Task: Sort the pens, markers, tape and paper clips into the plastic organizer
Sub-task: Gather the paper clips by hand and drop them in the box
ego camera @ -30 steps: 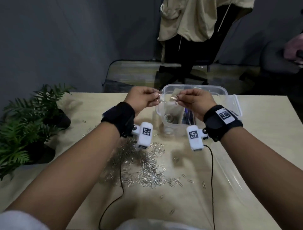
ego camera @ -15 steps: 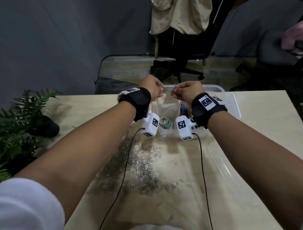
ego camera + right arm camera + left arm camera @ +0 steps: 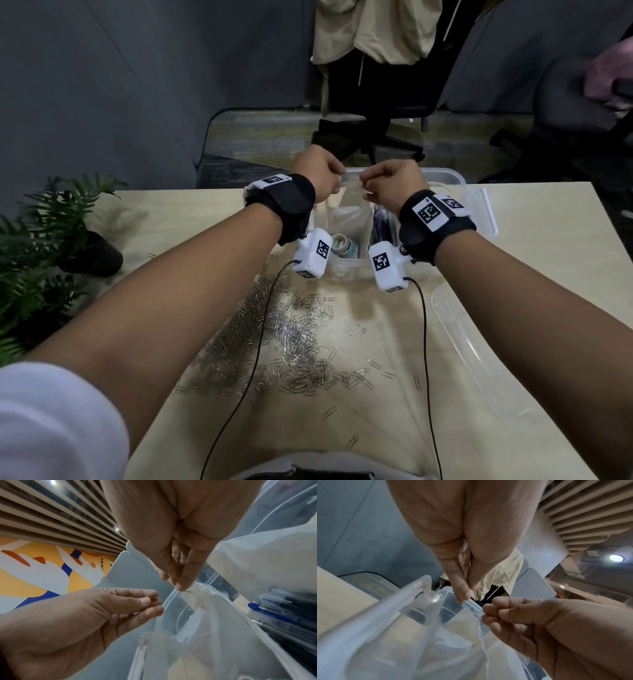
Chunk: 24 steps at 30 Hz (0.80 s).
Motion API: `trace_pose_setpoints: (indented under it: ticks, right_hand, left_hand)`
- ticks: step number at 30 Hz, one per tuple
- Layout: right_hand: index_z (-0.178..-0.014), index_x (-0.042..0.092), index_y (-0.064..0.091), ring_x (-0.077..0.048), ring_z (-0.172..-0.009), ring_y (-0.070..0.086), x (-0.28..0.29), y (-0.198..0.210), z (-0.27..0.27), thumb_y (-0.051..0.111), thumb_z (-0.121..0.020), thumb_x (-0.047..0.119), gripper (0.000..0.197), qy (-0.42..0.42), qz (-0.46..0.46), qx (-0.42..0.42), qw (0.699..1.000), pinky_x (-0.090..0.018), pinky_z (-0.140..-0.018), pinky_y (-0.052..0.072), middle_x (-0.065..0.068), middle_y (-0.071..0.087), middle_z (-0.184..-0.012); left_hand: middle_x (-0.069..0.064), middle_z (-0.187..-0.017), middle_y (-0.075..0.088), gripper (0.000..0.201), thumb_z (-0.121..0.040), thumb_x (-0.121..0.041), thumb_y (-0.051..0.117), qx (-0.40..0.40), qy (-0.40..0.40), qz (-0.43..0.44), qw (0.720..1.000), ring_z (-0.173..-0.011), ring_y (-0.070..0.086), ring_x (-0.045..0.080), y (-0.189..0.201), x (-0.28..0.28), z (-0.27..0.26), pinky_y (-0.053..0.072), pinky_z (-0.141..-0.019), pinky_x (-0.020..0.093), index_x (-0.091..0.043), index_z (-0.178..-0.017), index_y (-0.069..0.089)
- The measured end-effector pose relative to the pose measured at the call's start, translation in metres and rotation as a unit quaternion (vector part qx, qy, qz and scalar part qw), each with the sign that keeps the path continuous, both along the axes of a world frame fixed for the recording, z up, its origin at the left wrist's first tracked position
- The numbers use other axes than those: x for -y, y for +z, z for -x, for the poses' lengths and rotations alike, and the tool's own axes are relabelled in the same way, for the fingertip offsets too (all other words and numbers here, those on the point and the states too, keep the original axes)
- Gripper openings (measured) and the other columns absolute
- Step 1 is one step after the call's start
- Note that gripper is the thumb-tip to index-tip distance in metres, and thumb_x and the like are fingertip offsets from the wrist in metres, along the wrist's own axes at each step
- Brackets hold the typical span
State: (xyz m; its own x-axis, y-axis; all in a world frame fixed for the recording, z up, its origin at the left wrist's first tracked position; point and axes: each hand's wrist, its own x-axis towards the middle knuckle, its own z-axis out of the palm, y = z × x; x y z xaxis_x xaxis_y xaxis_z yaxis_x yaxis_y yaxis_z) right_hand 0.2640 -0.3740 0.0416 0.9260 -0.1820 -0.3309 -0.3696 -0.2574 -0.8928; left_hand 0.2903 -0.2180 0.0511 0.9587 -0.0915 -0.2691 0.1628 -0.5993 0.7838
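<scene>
Both hands hover over the clear plastic organizer (image 3: 457, 180) at the table's far side. My left hand (image 3: 318, 174) and right hand (image 3: 385, 185) each pinch the top edge of a thin clear plastic bag (image 3: 349, 209) that hangs between them into the box. In the left wrist view the left hand (image 3: 464, 595) pinches the bag (image 3: 462, 649) with thumb and fingers. In the right wrist view the right hand (image 3: 180, 586) nips the bag's crumpled edge (image 3: 199, 589). Blue pens (image 3: 274, 615) and tape rolls (image 3: 344, 245) lie in the organizer. A heap of paper clips (image 3: 284, 335) covers the table.
The organizer's clear lid (image 3: 479, 349) lies on the table at the right. A potted fern (image 3: 41, 240) stands at the left edge. Two thin black cables (image 3: 424, 342) trail from the wrists across the clips. An office chair (image 3: 376, 113) stands behind the table.
Both hands have moved farther out over the organizer and a little apart, still pinching the bag. The head view has tilted down.
</scene>
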Motion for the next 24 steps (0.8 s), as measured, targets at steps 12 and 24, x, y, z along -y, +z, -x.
trace_pose_setpoints:
  ticks: [12, 24]
  right_hand:
    - [-0.1, -0.004, 0.06, -0.021, -0.073, 0.071, -0.017, 0.027, 0.069, 0.058, -0.092, -0.007, 0.01, 0.086, -0.177, 0.054, 0.979, -0.032, -0.071, 0.061, -0.016, 0.069, -0.091]
    - [-0.106, 0.018, 0.064, -0.015, -0.085, 0.064, -0.049, -0.062, 0.172, 0.067, -0.088, 0.025, 0.02, 0.408, 0.276, -0.044, 0.869, -0.034, -0.084, 0.055, -0.001, 0.07, -0.102]
  left_hand:
    - [0.011, -0.079, 0.067, 0.019, -0.091, 0.003, 0.059, 0.02, 0.081, 0.076, 0.994, -0.063, 0.065, 0.018, 0.004, -0.076, 0.067, 0.061, -0.069, 0.032, -0.009, -0.079, 0.068]
    - [0.013, -0.152, 0.032, 0.056, -0.087, -0.031, 0.069, -0.116, -0.071, -0.297, 0.945, -0.133, 0.04, 0.037, -0.104, -0.174, 0.184, 0.039, -0.109, 0.05, -0.032, -0.139, 0.046]
